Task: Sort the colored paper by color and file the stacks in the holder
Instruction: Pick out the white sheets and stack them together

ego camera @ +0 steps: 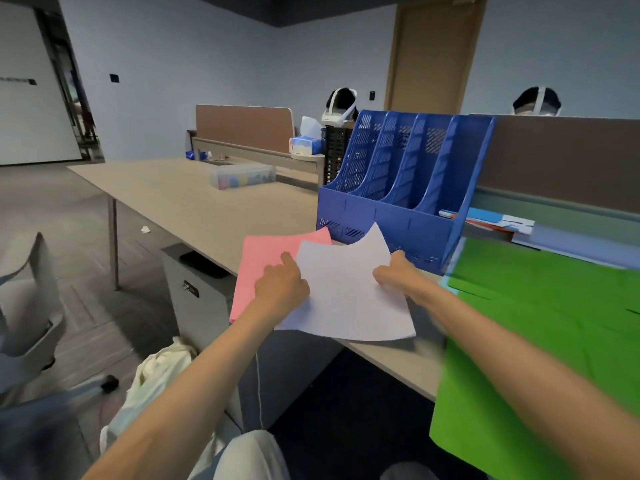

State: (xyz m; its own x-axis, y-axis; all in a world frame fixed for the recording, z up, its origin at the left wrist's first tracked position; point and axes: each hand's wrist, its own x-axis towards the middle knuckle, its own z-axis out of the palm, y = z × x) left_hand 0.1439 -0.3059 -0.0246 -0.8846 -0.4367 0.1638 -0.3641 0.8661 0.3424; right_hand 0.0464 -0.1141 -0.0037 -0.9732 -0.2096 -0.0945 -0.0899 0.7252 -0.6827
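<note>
While left hand [282, 282] and right hand [394, 271] each pinch an edge of the pale sheet [349, 299], best lift it flat off pink paper [263, 254], avoid creasing, keep colors separate.

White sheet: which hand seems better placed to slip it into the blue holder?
Probably the right hand: it grips the white sheet at the edge nearest the blue holder. The left hand holds the far edge, over the pink paper.

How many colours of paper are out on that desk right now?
3: pink paper at the left; a pale sheet in the middle, held by the left hand and right hand; green paper at the right. More colours may lie hidden under the green.
</note>
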